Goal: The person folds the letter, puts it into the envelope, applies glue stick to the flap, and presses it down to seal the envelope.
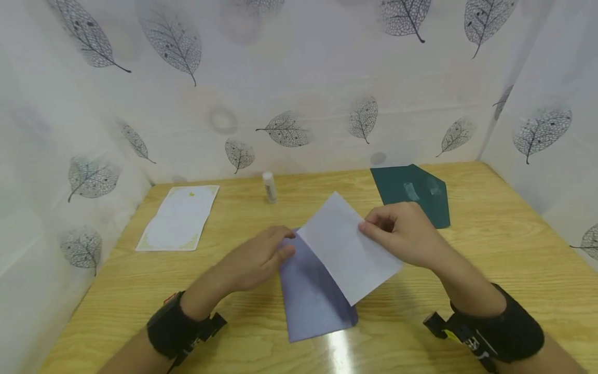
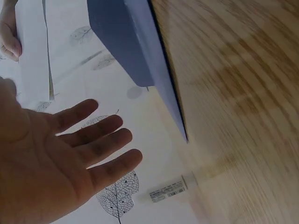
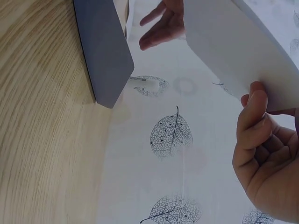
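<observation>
My right hand (image 1: pixel 406 231) pinches a white sheet of paper (image 1: pixel 345 249) by its upper right edge, between thumb and fingers. The sheet is tilted and overlaps a purple-grey envelope (image 1: pixel 306 298) on the table. Layered edges of the paper (image 3: pixel 233 46) show in the right wrist view, so it looks folded. My left hand (image 1: pixel 261 257) is beside the envelope's upper left side, its fingers spread and holding nothing, as the left wrist view shows of the hand (image 2: pixel 70 154). The envelope's pointed flap (image 2: pixel 119 42) stands out in that view.
A glue stick (image 1: pixel 269 187) stands upright at the back of the wooden table (image 1: pixel 233 208). Back left lies a white card with gold corner decorations (image 1: pixel 179 218). At the back right is a dark green envelope (image 1: pixel 397 187) with clear tape pieces. A leaf-patterned curtain (image 1: pixel 308 78) hangs behind.
</observation>
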Motion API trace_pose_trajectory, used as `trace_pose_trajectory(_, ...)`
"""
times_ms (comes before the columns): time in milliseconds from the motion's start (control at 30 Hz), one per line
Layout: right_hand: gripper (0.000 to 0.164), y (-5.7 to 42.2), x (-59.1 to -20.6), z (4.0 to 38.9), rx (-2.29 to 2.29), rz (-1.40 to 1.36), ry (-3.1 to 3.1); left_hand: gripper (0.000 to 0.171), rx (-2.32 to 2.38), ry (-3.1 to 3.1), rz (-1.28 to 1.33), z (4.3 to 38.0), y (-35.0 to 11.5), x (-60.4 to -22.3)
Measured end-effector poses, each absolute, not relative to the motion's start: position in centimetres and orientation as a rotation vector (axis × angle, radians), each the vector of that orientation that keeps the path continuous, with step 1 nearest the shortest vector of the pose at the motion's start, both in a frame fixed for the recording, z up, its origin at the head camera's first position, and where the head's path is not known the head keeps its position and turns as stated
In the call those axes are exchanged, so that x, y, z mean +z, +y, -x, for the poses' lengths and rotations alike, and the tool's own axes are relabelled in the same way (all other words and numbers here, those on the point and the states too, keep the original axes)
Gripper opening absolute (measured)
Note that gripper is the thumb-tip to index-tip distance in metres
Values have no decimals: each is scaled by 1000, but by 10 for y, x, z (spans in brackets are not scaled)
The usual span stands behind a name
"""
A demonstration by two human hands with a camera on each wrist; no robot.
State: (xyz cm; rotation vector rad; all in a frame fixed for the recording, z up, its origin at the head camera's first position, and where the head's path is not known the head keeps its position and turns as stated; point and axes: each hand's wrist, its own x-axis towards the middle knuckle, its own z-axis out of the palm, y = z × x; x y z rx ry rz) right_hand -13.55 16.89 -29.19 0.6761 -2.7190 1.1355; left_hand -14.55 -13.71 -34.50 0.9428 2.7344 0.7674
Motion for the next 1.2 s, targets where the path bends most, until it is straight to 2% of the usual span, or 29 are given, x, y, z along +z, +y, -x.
trace_pose_trajectory(333,17,171,-291,139,1160,-531,-2723,63,364,2578,-1061,147,-147,-353)
trace_pose_trajectory(1033,16,174,-291,140,1175,-519,-2713,64,314,2483,-952,143,-144,-348)
trace_pose_trajectory(1200,16,173,-291,141,1170,-512,-2716,65,292,2513,-1000,140,-144,-345)
